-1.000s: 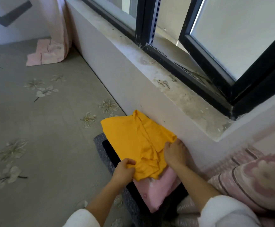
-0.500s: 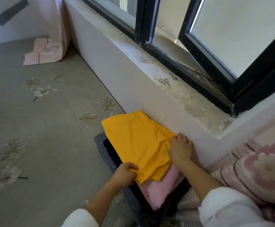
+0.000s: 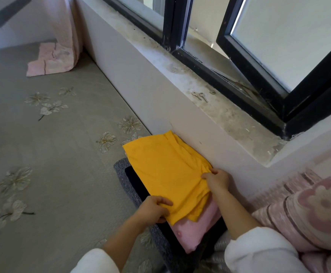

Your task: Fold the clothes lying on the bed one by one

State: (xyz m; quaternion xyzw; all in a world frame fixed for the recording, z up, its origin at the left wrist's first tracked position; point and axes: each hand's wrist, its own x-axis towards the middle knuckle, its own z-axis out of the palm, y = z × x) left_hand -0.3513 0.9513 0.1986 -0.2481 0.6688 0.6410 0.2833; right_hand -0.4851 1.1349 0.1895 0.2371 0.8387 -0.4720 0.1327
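A folded yellow garment [image 3: 164, 170] lies on top of a small pile by the wall under the window. Beneath it show a pink garment [image 3: 192, 233], a black one [image 3: 135, 178] and a grey one [image 3: 121, 174]. My left hand [image 3: 154, 210] pinches the yellow garment's near left corner. My right hand [image 3: 217, 179] grips the bunched fabric at its right edge, close to the wall. The pile sits on the grey flowered bedsheet [image 3: 52, 174].
A dusty window sill [image 3: 229, 115] with two small keys [image 3: 200, 96] runs above the pile. A black-framed window [image 3: 259, 56] stands ajar. A pink curtain's end [image 3: 50, 62] lies on the far bed. Pink patterned pillows [image 3: 308, 213] are at the right.
My right hand has slid from lying flat on the yellow garment's right edge to gripping its bunched fabric. My left hand keeps its pinch on the near corner.
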